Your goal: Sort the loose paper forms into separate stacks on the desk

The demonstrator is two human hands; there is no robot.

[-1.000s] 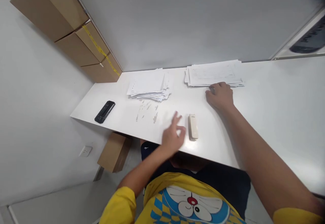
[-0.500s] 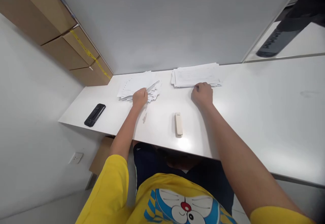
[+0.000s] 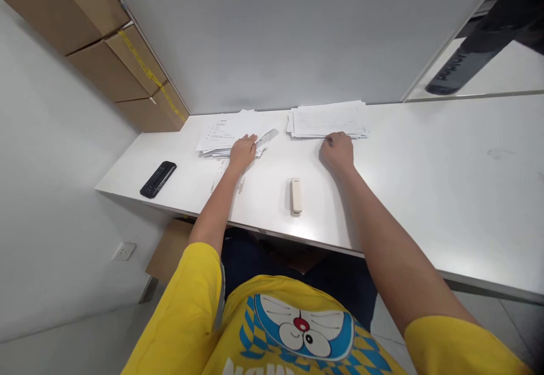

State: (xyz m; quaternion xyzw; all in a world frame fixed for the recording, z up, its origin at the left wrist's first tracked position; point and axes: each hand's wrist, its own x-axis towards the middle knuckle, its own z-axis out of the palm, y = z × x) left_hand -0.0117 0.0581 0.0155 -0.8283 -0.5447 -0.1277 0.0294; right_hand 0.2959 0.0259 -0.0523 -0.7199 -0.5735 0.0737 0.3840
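Observation:
My left hand lies on the left pile of papers, fingers stretched out and flat over its front right part. Beside those fingers a raised sheet corner sticks out to the right. At the near edge of the right stack of papers, my right hand rests with its fingers curled in. Whether anything is between them is hidden. Between my forearms a cream stapler lies on the white table, apart from both hands.
A black phone lies near the table's left end. Cardboard boxes with a yellow tape measure are stacked at the back left. A grey panel stands behind the papers. Dark marks show on the table by my left forearm.
My left hand has gone from closed at the pile's front edge to flat on top, slightly to the right. The pile's upper sheets look flatter. My right hand has stayed by its stack.

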